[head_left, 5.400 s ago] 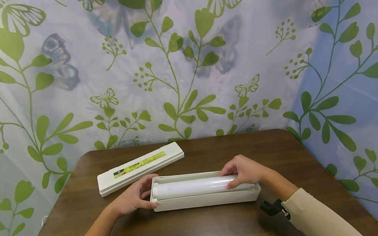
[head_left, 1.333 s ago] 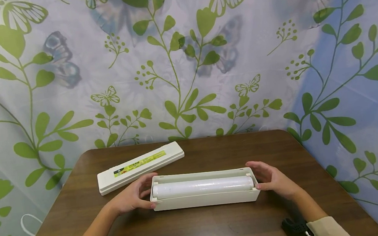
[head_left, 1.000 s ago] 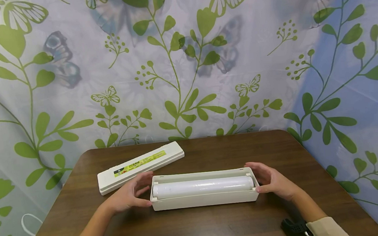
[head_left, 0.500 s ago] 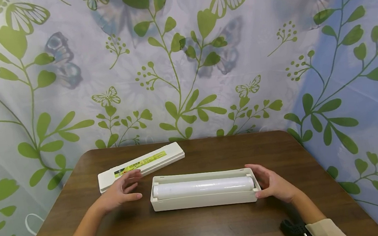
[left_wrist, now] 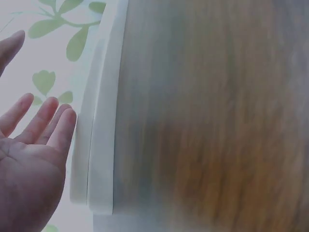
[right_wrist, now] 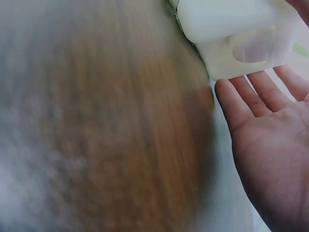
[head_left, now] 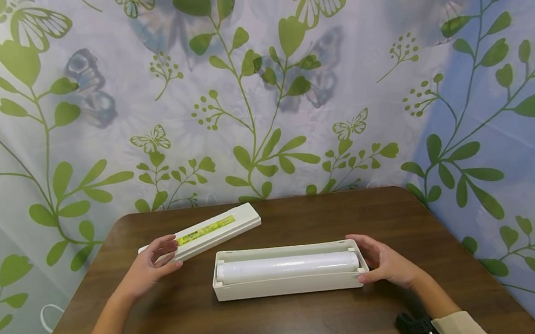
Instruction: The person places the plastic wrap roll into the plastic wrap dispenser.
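A long white open-topped cling film box (head_left: 290, 286) lies crosswise on the table, with a roll of cling film (head_left: 287, 266) inside. My right hand (head_left: 389, 266) holds the box's right end, thumb at the front corner and fingers toward the back one. In the right wrist view its fingers (right_wrist: 235, 99) meet the end wall of the box (right_wrist: 231, 34). My left hand (head_left: 147, 267) is over the left end of the white lid (head_left: 215, 231), fingers spread and slightly bent, gripping nothing. In the left wrist view those fingers (left_wrist: 62, 130) are beside the lid's edge (left_wrist: 102, 159).
The brown wooden table (head_left: 284, 326) has its back edge against a curtain (head_left: 259, 91) printed with leaves and butterflies. A white cable (head_left: 46, 320) loops beyond the table's left edge. The lid lies slanted behind and left of the box.
My right hand has left the roll and moved to the box's right end. The left hand has let go of the box's left end and moved left to the lid.
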### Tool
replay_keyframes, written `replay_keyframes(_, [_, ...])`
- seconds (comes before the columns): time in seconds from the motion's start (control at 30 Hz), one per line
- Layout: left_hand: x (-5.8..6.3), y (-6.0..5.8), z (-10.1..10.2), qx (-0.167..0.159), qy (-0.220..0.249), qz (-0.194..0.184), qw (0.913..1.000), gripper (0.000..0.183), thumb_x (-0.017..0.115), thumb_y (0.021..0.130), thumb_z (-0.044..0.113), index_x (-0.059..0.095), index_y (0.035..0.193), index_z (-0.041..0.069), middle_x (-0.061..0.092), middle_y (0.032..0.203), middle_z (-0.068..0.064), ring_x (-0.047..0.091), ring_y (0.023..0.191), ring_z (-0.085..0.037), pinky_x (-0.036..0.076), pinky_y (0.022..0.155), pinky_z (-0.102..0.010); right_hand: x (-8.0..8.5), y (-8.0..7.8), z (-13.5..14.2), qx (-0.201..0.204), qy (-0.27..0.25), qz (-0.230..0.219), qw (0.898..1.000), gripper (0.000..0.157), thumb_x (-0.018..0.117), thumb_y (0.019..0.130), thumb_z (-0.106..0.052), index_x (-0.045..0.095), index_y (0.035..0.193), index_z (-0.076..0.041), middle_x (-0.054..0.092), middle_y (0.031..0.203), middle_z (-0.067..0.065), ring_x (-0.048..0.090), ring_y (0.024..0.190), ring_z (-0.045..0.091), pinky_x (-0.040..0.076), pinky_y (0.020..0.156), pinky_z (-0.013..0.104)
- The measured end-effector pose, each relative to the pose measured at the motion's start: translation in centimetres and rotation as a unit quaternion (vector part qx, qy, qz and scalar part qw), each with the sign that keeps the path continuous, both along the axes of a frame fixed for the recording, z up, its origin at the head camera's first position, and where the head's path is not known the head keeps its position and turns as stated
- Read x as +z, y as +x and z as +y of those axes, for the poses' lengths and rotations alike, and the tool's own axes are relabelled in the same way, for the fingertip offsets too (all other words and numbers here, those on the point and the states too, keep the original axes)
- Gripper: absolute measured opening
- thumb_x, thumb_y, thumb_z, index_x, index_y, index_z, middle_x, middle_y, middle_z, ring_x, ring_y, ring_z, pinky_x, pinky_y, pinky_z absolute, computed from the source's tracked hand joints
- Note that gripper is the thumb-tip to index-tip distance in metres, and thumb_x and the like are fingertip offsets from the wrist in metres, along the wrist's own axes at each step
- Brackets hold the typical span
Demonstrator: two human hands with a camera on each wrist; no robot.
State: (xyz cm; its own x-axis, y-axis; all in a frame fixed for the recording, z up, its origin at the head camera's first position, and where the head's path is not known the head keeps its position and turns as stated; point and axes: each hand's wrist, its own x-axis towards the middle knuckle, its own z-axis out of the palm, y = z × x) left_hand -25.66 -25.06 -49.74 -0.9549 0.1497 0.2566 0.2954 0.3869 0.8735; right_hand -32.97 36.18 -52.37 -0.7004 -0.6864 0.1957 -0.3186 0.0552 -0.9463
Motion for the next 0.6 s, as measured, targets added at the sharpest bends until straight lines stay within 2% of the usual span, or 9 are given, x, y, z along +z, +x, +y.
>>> replay_keyframes(0.1, [0.0,0.0,-0.7,0.016,0.009,0.012,0.9998,0.070,0.078,0.091,0.014,0.041,0.148,-0.006,0.050,0.141,-0.033,0.059,0.126,-0.009,0.049,0.099,-0.013,-0.1,0.1,0.0,0.004,-0.008,0.000,1.000,0.095,0.080,0.080,0.005,0.021,0.154,0.011,0.047,0.150,0.015,0.056,0.126,0.009,0.056,0.096,0.031])
replay_keyframes(0.2, [0.0,0.0,-1.3,0.028,0.009,0.021,0.9993,0.067,0.078,0.092,0.014,0.044,0.146,-0.006,0.051,0.140,-0.034,0.059,0.122,-0.001,0.049,0.098,-0.011,-0.1,0.2,0.0,0.008,-0.012,0.000,1.000,0.091,0.079,0.081,0.006,0.025,0.153,0.009,0.048,0.149,0.016,0.057,0.125,0.010,0.057,0.095,0.032])
replay_keyframes(0.4, [0.0,0.1,-2.4,0.055,-0.012,0.042,0.9975,0.060,0.078,0.092,0.016,0.050,0.142,-0.002,0.054,0.137,-0.032,0.060,0.120,0.002,0.049,0.097,-0.010,0.0,0.4,0.1,-0.006,0.000,-0.008,1.000,0.087,0.080,0.082,0.002,0.030,0.153,0.005,0.046,0.150,0.023,0.057,0.124,0.009,0.057,0.096,0.032])
replay_keyframes(0.6, [0.0,-0.1,-3.6,0.092,-0.029,0.068,0.9930,0.055,0.079,0.091,0.016,0.055,0.137,-0.003,0.061,0.129,-0.018,0.059,0.115,0.006,0.048,0.096,-0.008,0.0,0.5,0.1,-0.007,0.003,-0.008,1.000,0.086,0.080,0.082,0.001,0.030,0.152,0.006,0.044,0.149,0.029,0.058,0.124,0.009,0.057,0.095,0.032])
